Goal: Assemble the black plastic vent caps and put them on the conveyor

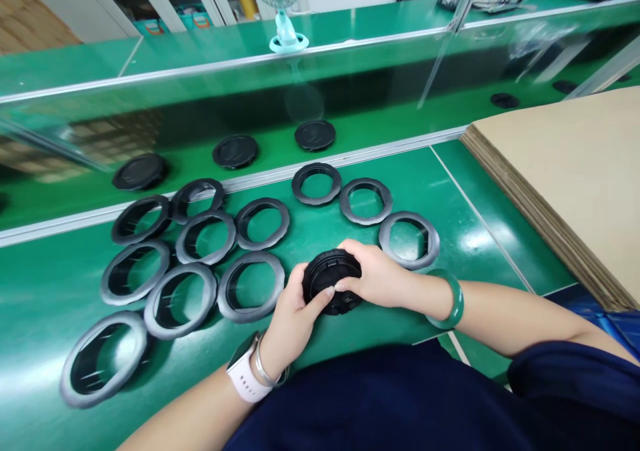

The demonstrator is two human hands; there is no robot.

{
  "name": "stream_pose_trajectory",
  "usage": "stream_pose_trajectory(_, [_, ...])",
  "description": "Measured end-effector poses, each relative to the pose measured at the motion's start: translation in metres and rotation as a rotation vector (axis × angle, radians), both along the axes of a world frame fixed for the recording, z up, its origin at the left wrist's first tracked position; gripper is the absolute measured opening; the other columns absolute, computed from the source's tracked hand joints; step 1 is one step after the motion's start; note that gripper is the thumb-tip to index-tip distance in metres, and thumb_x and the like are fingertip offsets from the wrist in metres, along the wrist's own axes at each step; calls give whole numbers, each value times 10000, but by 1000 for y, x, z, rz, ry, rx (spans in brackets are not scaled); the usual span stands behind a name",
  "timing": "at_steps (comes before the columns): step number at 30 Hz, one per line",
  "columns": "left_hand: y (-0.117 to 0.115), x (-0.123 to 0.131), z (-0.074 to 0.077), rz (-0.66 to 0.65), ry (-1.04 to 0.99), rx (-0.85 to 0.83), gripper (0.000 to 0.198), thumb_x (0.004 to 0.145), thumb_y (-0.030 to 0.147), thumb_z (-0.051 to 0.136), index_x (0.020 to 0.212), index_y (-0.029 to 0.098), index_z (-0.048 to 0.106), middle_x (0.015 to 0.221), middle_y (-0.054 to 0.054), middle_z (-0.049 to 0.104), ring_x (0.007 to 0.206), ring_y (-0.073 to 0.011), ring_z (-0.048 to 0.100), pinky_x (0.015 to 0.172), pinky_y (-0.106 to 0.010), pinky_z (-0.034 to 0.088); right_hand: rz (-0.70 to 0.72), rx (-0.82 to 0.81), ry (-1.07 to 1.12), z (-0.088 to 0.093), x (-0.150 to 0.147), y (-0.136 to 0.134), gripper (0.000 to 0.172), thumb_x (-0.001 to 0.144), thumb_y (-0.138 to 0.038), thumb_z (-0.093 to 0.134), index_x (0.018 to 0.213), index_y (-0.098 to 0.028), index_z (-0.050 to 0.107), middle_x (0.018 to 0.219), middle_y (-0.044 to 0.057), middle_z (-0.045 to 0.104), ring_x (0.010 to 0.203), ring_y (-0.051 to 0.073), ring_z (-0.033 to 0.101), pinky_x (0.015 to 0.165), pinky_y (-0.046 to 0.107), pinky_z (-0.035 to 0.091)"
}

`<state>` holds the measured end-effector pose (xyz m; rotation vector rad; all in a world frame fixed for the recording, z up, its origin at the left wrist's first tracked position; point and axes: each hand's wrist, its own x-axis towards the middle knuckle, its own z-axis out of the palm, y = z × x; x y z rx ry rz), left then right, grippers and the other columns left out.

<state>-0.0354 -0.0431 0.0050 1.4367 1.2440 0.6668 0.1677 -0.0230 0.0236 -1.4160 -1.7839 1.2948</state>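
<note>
"What is each hand doing on your feed?"

"My left hand (296, 304) and right hand (377, 276) both grasp one black disc (320, 272), held between them close in front of the body. Whether it touches the bench (450, 228) beneath, I can't tell."

"Why that grip?"

"I'd say taking it from opposite sides steadies it. The thumbs (325, 296) lie on its face, perhaps to bear down, while what I see of the fingers (351, 246) bends around the rim."

"And its look?"

"Round, dark, probably moulded plastic, with a notched edge, a raised lip and a recessed face tipped towards me. The thumbs hide part of the middle."

"Around the hands?"

"A grey-black ring (247, 315) lies just left of my left hand, with seven more farther left. Three others (433, 241) lie beyond the right hand. Set out hole-up like that, they seem meant to be easy to reach."

"Farther out?"

"Well to the right of my right hand, a cardboard stack (560, 164), likely kept clear of the arms. Beyond the hands and rings, past a metal rail (365, 154), three more discs (235, 151) sit spaced along a green strip (275, 148). Farthest, a pale fan (287, 34) stands on a ledge (200, 43), presumably for cooling."
</note>
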Motion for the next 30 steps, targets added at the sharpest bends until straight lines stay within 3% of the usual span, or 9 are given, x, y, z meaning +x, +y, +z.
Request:
stream_pose_trajectory(4, [-1, 1, 1, -17, -135, -30, 407, 928, 390, 627, 1270, 259, 450, 1227, -59, 597, 1178, -261, 578, 1006, -425, 468, 53, -15, 158, 7, 13, 11, 372, 713, -209, 829, 1001, -205, 592, 947, -2, 664, 883, 212, 637, 773, 324, 492])
stream_pose_trajectory(6, [-2, 1, 2, -61, -303, -120, 463, 946, 414, 598, 1320, 265, 369, 1249, -90, 602, 1154, -275, 618, 973, -450, 504, -41, 39, 301, 12, 33, 27, 412, 697, -279, 852, 1001, -189, 589, 973, 12, 658, 912, 219, 633, 807, 334, 498])
stream_pose_trajectory(9, [-3, 1, 3, -106, -394, -176, 455, 969, 405, 561, 1333, 253, 333, 1256, -133, 614, 1138, -286, 644, 988, -495, 506, -441, 319, 396, 11, 82, 58, 460, 708, -334, 839, 1041, -178, 565, 1026, 38, 650, 961, 233, 624, 876, 367, 493])
stream_pose_trajectory(12, [-3, 0, 3, -120, -289, -90, 452, 957, 376, 590, 1336, 248, 379, 1342, -150, 582, 1262, -288, 569, 1103, -527, 426, -869, 636, 194, 1, 131, 88, 403, 735, -294, 776, 1054, -152, 575, 1037, 73, 644, 977, 249, 610, 941, 404, 465])
stream_pose_trajectory(14, [-4, -2, 2, -143, -196, -5, 491, 941, 363, 616, 1367, 256, 395, 1424, -146, 533, 1350, -290, 494, 1167, -537, 357, -983, 678, 28, -8, 147, 98, 337, 744, -269, 723, 1030, -132, 606, 1008, 92, 655, 956, 261, 609, 950, 421, 459])
stream_pose_trajectory(18, [-4, -8, 4, -182, 56, 214, 569, 933, 332, 615, 1452, 313, 382, 1583, -101, 368, 1480, -304, 313, 1225, -576, 235, -819, 665, -64, -17, 125, 94, 289, 782, -263, 643, 1050, -157, 656, 1025, 79, 682, 972, 255, 621, 935, 394, 475])
stream_pose_trajectory(25, [0, -9, 5, -230, 309, 500, 646, 926, 249, 568, 1505, 349, 299, 1614, -67, 325, 1521, -302, 213, 1200, -611, 279, -412, 397, 181, -20, 60, 67, 324, 797, -366, 717, 1056, -176, 674, 1033, 63, 696, 974, 240, 643, 933, 385, 492])
stream_pose_trajectory(27, [0, -9, 1, -260, 379, 564, 678, 920, 232, 558, 1522, 343, 267, 1606, -75, 339, 1508, -315, 249, 1193, -623, 288, -391, 246, 339, -24, 58, 68, 366, 745, -401, 785, 1010, -171, 679, 1006, 63, 705, 962, 241, 650, 923, 381, 508])
stream_pose_trajectory(30, [-1, -10, -9, -293, 485, 633, 732, 895, 204, 555, 1540, 338, 236, 1544, -87, 437, 1453, -333, 365, 1171, -636, 323, -505, 34, 582, -32, 65, 77, 440, 676, -441, 842, 969, -166, 662, 999, 73, 713, 953, 245, 667, 924, 383, 533])
